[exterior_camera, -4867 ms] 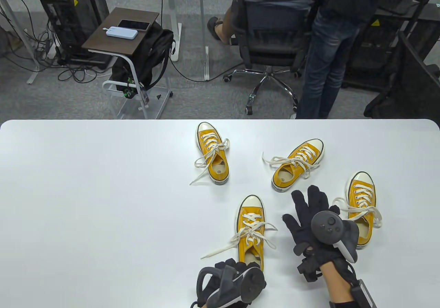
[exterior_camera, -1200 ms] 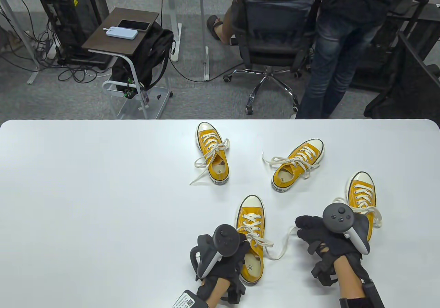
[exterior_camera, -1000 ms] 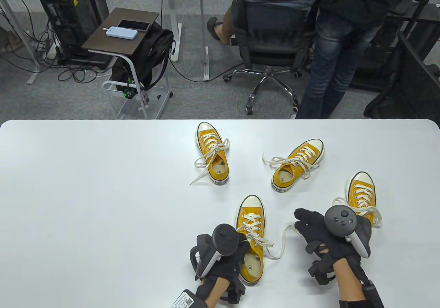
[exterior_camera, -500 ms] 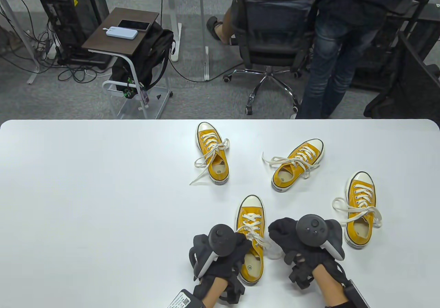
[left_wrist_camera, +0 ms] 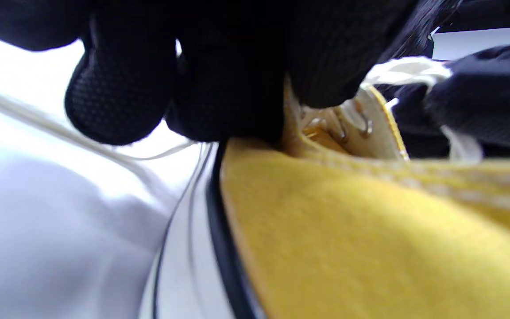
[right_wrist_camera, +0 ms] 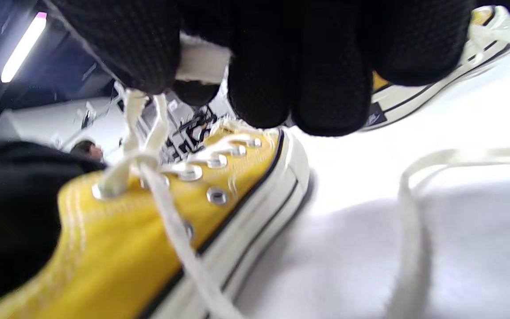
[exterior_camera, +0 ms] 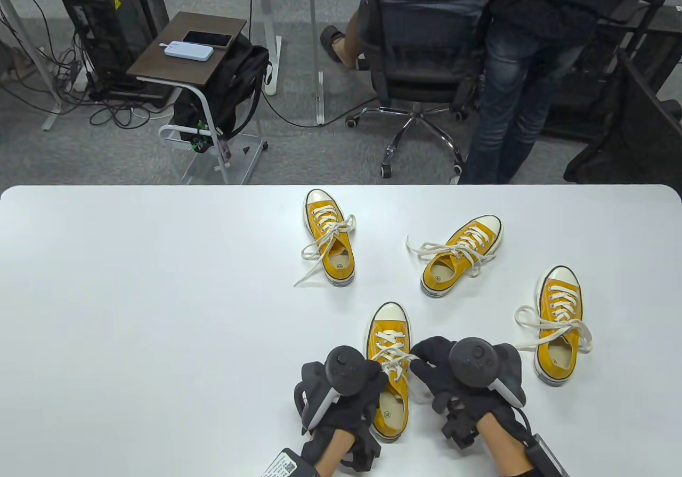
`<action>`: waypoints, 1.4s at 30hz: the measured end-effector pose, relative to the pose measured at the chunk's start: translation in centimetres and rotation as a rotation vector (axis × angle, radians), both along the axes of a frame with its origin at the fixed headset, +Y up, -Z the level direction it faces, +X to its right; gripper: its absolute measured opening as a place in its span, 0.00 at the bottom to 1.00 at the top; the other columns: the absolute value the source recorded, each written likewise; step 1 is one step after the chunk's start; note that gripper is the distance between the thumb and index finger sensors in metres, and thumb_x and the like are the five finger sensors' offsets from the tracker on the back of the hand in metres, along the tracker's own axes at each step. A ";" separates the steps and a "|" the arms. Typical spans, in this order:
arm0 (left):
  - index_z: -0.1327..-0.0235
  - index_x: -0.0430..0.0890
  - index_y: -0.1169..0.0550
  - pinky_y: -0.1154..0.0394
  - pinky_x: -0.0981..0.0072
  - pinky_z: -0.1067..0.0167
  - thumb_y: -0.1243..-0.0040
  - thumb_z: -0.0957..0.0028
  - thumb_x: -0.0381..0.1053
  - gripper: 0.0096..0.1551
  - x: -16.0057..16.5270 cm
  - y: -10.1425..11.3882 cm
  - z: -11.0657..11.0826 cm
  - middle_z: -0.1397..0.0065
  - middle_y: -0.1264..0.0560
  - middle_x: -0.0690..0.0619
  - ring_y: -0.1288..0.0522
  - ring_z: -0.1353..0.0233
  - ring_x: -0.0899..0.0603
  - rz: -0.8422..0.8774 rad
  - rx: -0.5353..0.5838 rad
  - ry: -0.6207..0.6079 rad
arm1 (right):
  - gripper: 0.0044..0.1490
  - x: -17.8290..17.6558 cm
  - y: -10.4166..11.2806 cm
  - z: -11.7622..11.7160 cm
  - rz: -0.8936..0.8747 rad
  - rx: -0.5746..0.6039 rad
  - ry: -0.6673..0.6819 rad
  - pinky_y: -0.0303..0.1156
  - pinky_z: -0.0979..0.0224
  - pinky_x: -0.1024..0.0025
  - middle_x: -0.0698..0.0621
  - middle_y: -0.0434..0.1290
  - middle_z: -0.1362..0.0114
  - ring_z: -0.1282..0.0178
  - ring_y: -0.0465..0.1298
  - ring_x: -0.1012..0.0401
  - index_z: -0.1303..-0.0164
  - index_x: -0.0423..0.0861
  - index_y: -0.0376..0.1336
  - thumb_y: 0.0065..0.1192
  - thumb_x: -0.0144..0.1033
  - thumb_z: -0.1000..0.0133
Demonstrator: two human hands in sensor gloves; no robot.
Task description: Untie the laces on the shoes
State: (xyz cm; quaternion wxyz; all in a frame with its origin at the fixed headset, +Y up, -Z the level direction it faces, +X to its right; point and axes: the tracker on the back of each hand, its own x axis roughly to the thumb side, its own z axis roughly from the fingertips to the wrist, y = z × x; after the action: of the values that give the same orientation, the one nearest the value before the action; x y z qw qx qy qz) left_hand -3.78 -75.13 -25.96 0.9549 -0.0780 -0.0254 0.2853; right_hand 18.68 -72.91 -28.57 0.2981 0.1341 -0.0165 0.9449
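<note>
The near yellow sneaker (exterior_camera: 388, 391) lies toe away from me at the table's front. My left hand (exterior_camera: 367, 386) grips its left side at the collar; in the left wrist view my fingers (left_wrist_camera: 219, 88) press on the upper edge of the yellow canvas (left_wrist_camera: 370, 230). My right hand (exterior_camera: 426, 357) is at the shoe's right side and pinches a white lace (right_wrist_camera: 202, 62) just above the knot (right_wrist_camera: 137, 161) at the top eyelets. A loose lace end (right_wrist_camera: 414, 212) lies on the table beside the shoe.
Three more yellow sneakers with white laces sit on the white table (exterior_camera: 133, 312): one far left (exterior_camera: 327, 237), one far middle (exterior_camera: 461, 253), one to the right (exterior_camera: 557, 328). People and an office chair (exterior_camera: 421, 56) are beyond the far edge.
My right hand pulled a lace end out to the right, then moved left to the near shoe and took hold of the lace at the knot. My left hand stayed on the shoe.
</note>
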 end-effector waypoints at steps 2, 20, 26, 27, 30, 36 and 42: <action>0.37 0.53 0.19 0.19 0.51 0.59 0.37 0.50 0.61 0.29 0.2 0.1 0.2 0.49 0.14 0.50 0.14 0.52 0.38 -0.020 -0.005 -0.013 | 0.24 0.3 0.3 -0.1 -0.010 -0.004 0.005 0.72 0.38 0.38 0.41 0.77 0.35 0.45 0.80 0.43 0.47 0.49 0.69 0.67 0.46 0.50; 0.43 0.58 0.16 0.21 0.47 0.52 0.33 0.51 0.54 0.21 1.0 0.6 -0.5 0.43 0.16 0.51 0.16 0.47 0.38 0.113 0.098 -0.011 | 0.25 -0.3 -1.2 -0.6 0.059 -0.031 -0.037 0.72 0.39 0.38 0.41 0.78 0.36 0.45 0.81 0.43 0.42 0.49 0.70 0.66 0.43 0.49; 0.44 0.57 0.17 0.21 0.48 0.53 0.36 0.50 0.55 0.21 0.5 0.1 -0.8 0.44 0.16 0.52 0.16 0.47 0.39 0.160 0.064 0.009 | 0.33 0.5 -1.9 -1.0 0.101 -0.044 -0.117 0.71 0.38 0.38 0.39 0.75 0.32 0.43 0.80 0.42 0.34 0.46 0.65 0.68 0.43 0.50; 0.44 0.57 0.16 0.21 0.49 0.53 0.36 0.50 0.55 0.21 0.4 0.0 -0.8 0.44 0.16 0.52 0.16 0.47 0.39 0.171 0.063 0.014 | 0.34 1.0 -1.5 -0.9 0.079 -0.030 -0.153 0.71 0.38 0.38 0.39 0.74 0.31 0.42 0.79 0.42 0.33 0.46 0.64 0.68 0.43 0.50; 0.45 0.57 0.16 0.20 0.49 0.53 0.37 0.49 0.56 0.21 0.3 -0.1 -0.9 0.45 0.15 0.52 0.16 0.48 0.39 0.191 0.061 0.019 | 0.28 2.0 -0.2 -0.4 0.003 0.036 -0.198 0.71 0.38 0.38 0.39 0.75 0.32 0.43 0.79 0.42 0.40 0.48 0.67 0.67 0.43 0.49; 0.45 0.57 0.16 0.20 0.49 0.54 0.37 0.49 0.56 0.20 0.3 -0.2 -0.9 0.45 0.15 0.52 0.16 0.48 0.38 0.192 0.074 0.022 | 0.25 -0.1 0.7 0.4 0.022 -0.061 -0.010 0.74 0.46 0.39 0.42 0.82 0.47 0.54 0.82 0.44 0.54 0.49 0.76 0.66 0.55 0.50; 0.46 0.58 0.16 0.20 0.49 0.54 0.38 0.49 0.56 0.20 0.3 -0.2 -0.9 0.45 0.14 0.52 0.16 0.48 0.38 0.198 0.089 0.020 | 0.34 -2.9 -1.2 0.6 0.139 -0.071 0.016 0.73 0.43 0.39 0.42 0.79 0.41 0.51 0.81 0.44 0.45 0.46 0.73 0.69 0.57 0.53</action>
State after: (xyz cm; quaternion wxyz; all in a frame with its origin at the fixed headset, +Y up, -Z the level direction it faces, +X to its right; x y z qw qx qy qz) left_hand -3.51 -75.36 -26.85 0.9248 -0.0297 -0.0362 0.3775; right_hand 15.75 -74.13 -27.98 0.2363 0.1320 0.0287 0.9623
